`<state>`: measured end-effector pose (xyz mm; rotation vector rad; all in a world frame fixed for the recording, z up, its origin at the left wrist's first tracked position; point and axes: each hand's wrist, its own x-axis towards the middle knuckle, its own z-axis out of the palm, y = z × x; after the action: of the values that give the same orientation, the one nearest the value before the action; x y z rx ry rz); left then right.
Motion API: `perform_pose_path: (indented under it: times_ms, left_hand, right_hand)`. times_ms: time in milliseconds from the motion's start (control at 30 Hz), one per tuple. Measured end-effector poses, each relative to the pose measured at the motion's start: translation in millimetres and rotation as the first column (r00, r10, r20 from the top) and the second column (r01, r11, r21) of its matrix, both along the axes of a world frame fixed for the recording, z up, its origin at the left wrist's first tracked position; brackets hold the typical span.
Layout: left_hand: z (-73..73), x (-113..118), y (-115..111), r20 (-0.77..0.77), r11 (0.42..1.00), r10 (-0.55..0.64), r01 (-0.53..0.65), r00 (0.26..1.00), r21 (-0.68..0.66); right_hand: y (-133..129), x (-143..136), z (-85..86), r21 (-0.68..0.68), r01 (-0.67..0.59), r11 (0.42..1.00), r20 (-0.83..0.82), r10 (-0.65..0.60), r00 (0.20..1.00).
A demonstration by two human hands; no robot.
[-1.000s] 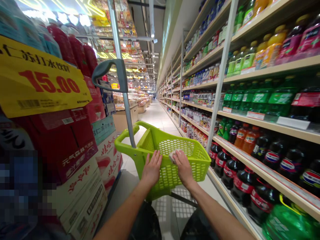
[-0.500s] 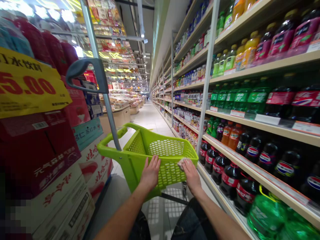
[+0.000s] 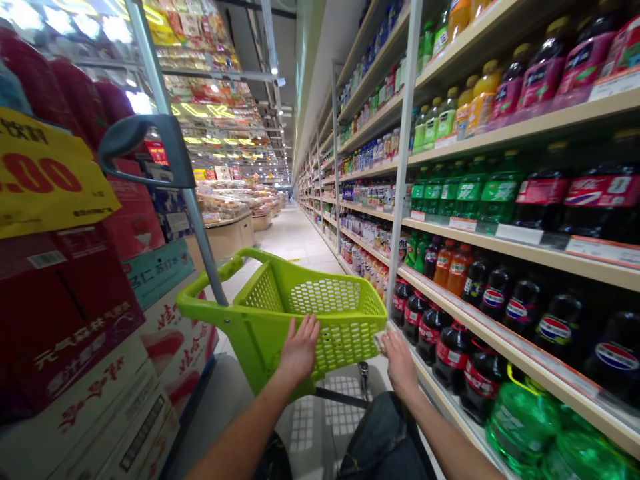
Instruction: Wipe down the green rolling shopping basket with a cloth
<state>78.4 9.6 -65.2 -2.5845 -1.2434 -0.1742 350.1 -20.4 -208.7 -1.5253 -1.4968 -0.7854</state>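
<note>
Lime-green plastic forms the cart (image 3: 345, 343), whose tub stands in front of both hands with its near wall toward the person. The left hand (image 3: 299, 347) lies against that wall, fingertips close to the cart's rim; its fingers are stretched nearly straight and no grasp shows, though the palm is hidden. The right hand (image 3: 400, 360) is at the cart's right end, fingers bent around a crumpled, whitish cloth (image 3: 379, 341). The cloth sticks out between the fingertips and the cart's corner; whether it presses on the plastic cannot be told.

The cart's wall is smooth, pierced by rows of small rounded holes, and solid toward its left end, where a thick rounded bar loops outward. From there a silvery metal pole (image 3: 200, 233) rises at a slant, carrying a dark grey looped handle (image 3: 183, 152). Below the cart are a wheel (image 3: 363, 380) and a dotted shadow on pale, smooth tiles (image 3: 300, 230); a knee (image 3: 385, 440) in dark denim is on its near side.

Right of the cart run beige shelves (image 3: 500, 137) of plastic bottles: dark cola bottles (image 3: 451, 350) with red labels low down, translucent green bottles (image 3: 500, 190) higher. Left of the cart, printed cardboard boxes (image 3: 170, 320) are stacked, with a yellow sign (image 3: 45, 177) above a dark red box.
</note>
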Motion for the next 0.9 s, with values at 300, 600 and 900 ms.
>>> perform_pose_path:
  times_ms: [300, 600, 900]
  left_hand:
    - [4.6, -9, 3, 0.011, 0.998, 0.062, -0.062, 0.998, -0.003]
    - [1.7, -22, 2, 0.041, 0.998, 0.051, -0.053, 0.998, 0.045]
    - [0.3, -47, 7, 0.089, 0.994, 0.074, -0.081, 0.993, 0.071]
  right_hand:
    - [12, -43, 27.0, 0.014, -0.080, 0.997, 0.006, 0.080, 0.997]
    - [26, -81, 59.9, 0.018, -0.173, 0.985, 0.037, 0.172, 0.984]
    - [22, -111, 49.4, -0.005, -0.278, 0.960, 0.144, 0.276, 0.950]
